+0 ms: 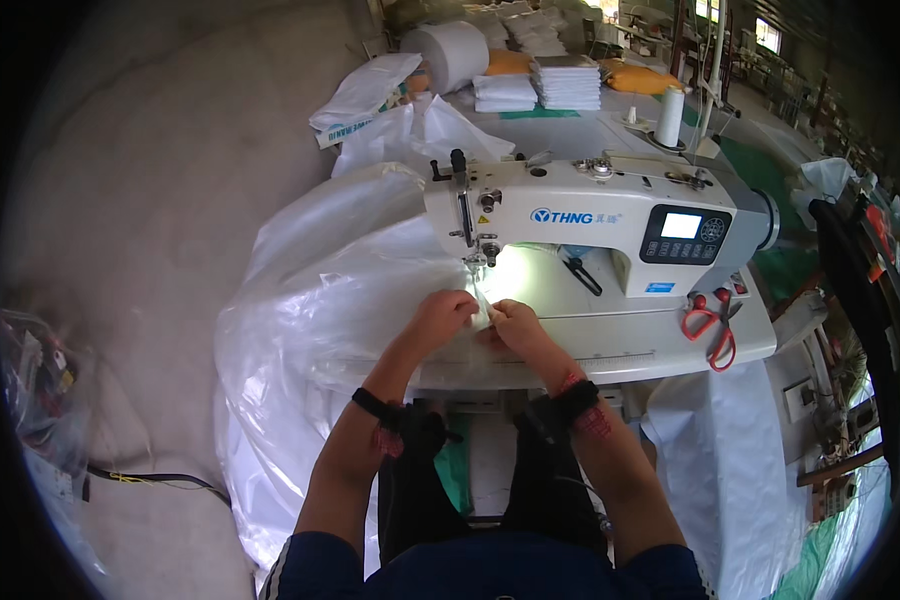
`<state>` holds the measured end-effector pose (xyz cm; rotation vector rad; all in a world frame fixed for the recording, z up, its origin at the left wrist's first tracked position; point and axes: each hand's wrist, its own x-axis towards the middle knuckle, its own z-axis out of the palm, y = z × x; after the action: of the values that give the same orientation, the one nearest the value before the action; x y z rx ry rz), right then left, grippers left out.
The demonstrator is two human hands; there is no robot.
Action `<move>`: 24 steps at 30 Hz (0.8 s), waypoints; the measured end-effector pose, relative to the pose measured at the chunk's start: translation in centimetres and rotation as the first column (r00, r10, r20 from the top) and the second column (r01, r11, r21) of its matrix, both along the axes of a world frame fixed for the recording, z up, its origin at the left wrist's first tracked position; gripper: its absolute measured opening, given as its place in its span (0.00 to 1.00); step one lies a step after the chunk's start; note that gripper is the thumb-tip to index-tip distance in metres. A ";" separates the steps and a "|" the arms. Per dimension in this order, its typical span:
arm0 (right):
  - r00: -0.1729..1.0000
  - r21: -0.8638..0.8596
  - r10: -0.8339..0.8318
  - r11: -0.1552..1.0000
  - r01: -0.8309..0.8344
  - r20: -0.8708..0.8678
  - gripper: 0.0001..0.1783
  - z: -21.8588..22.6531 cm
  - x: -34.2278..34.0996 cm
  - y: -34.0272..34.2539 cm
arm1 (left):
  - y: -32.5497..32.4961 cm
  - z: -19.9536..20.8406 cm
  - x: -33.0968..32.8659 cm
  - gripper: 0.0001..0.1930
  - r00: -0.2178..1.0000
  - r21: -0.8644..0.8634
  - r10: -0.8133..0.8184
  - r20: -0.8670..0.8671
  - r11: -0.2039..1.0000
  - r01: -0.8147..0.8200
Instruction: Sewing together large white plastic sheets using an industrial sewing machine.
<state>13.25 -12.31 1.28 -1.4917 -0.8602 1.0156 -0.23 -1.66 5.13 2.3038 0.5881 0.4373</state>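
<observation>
A white sewing machine [560,205] with a lit work area stands in front of me. Just below its needle, my left hand [448,313] is closed in a pinch at the edge of a translucent white plastic sheet [320,270]. Close beside it on the right, my right hand [516,322] pinches a narrow strip of the same sheet, which runs up toward the presser foot. The sheet spreads left over the machine table [610,340] and hangs down its side. My fingertips are partly hidden, and glare blurs the sheet's edge there.
Red-handled scissors [712,328] lie at the table's right end. Small black thread snips [582,275] rest under the machine arm. A white thread cone [670,115] stands behind. Folded white stacks [567,83] and a large white roll [448,55] sit at the back.
</observation>
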 end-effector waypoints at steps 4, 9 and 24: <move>0.999 -0.010 0.001 1.000 -0.002 -0.035 0.17 0.5 0.1 -0.4 | 0.6 -0.4 1.1 0.11 0.994 0.048 0.050 -0.097 0.998 -0.045; 0.999 -0.104 0.016 0.994 -0.012 0.035 0.21 1.7 0.0 0.1 | 1.3 -0.3 1.3 0.12 0.976 0.021 -0.020 -0.217 0.999 0.025; 0.966 -0.153 0.005 0.988 0.036 0.258 0.08 0.1 0.6 1.6 | -5.8 -1.6 -3.5 0.09 0.993 0.623 -0.042 0.109 0.782 -0.036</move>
<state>13.89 -10.76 1.36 -1.7900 -0.9668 0.9064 -3.75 -7.44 3.54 2.8789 0.4143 0.8700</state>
